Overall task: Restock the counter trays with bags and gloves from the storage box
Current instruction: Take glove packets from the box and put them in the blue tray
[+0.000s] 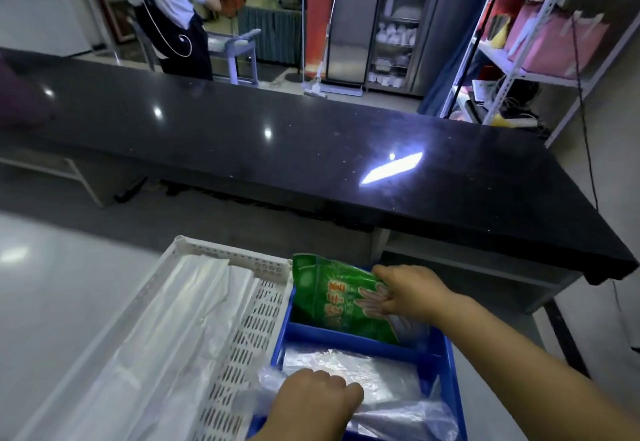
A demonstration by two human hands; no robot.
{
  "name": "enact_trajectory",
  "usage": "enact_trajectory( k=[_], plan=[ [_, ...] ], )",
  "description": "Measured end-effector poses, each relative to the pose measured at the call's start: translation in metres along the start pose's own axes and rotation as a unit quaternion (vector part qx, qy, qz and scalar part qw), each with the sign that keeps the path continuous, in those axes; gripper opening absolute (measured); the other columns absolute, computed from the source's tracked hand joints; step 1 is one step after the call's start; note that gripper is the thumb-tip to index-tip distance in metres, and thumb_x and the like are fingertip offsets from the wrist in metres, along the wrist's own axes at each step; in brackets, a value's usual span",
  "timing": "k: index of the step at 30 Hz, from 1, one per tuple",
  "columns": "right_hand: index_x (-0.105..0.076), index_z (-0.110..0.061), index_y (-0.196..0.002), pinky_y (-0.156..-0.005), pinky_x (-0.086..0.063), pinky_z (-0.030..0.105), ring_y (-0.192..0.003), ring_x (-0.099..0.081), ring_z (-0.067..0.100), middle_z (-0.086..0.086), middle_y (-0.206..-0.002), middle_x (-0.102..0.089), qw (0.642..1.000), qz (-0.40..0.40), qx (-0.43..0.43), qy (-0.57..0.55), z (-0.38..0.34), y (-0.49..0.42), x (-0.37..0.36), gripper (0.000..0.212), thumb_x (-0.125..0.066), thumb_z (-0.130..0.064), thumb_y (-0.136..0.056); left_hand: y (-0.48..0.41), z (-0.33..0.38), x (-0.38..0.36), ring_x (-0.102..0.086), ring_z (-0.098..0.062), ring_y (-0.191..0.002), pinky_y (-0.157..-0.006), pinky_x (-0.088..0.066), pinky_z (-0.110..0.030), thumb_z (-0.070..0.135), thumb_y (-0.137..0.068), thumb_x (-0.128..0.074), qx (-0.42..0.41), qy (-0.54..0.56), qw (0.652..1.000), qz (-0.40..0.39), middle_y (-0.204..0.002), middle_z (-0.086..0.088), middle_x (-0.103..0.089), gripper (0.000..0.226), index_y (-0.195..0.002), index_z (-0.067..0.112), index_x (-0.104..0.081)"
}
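Observation:
A blue divided tray [446, 368] sits at the bottom centre. My right hand [412, 290] grips a green pack of disposable gloves [332, 298] that stands tilted in the tray's far compartment. In the near compartment lie clear plastic bags [377, 378]; my left hand [311, 402] rests on them with fingers curled, pinching the plastic at its left edge. Beside the blue tray on the left stands a white perforated tray [249, 329] holding folded clear bags [166, 336].
A long black counter [311, 149] runs across the middle. Behind it a person in an apron [173, 7] stands with their back turned. A metal shelf rack with pink bags [540, 38] is at right, a steel cabinet [381, 21] at the back.

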State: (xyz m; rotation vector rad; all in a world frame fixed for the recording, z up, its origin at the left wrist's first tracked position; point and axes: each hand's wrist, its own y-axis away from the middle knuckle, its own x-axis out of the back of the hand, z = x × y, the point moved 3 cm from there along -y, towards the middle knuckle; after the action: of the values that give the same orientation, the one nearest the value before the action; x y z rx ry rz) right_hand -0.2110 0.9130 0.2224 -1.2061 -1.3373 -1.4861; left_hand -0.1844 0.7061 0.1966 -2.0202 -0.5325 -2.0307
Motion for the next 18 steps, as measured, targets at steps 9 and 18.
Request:
enact_trajectory(
  k=[9, 18],
  plan=[
    [-0.039, -0.026, -0.124, -0.075, -0.049, 0.037, -0.096, -0.06, 0.024, 0.002, -0.114, -0.062, 0.999, 0.028, -0.022, 0.005, 0.01, -0.016, -0.004, 0.058, -0.066, -0.046, -0.077, -0.003, 0.004, 0.014, -0.063, -0.01, -0.053, -0.05, -0.028, -0.021, 0.044, -0.041, -0.078, 0.022, 0.056, 0.997, -0.042, -0.057, 0.006, -0.064, 0.036, -0.067, 0.024, -0.063],
    [-0.066, -0.024, -0.106, -0.076, -0.049, 0.033, -0.089, -0.063, 0.017, -0.002, -0.099, -0.07, 0.96, 0.182, 0.125, -0.173, -0.022, 0.049, 0.032, 0.048, -0.044, -0.057, -0.08, -0.03, -0.025, 0.027, -0.066, -0.025, -0.085, -0.065, -0.048, -0.032, 0.032, -0.076, -0.064, 0.103, 0.065, 0.992, -0.017, -0.088, -0.003, -0.071, 0.021, -0.094, 0.021, -0.06]
  ],
)
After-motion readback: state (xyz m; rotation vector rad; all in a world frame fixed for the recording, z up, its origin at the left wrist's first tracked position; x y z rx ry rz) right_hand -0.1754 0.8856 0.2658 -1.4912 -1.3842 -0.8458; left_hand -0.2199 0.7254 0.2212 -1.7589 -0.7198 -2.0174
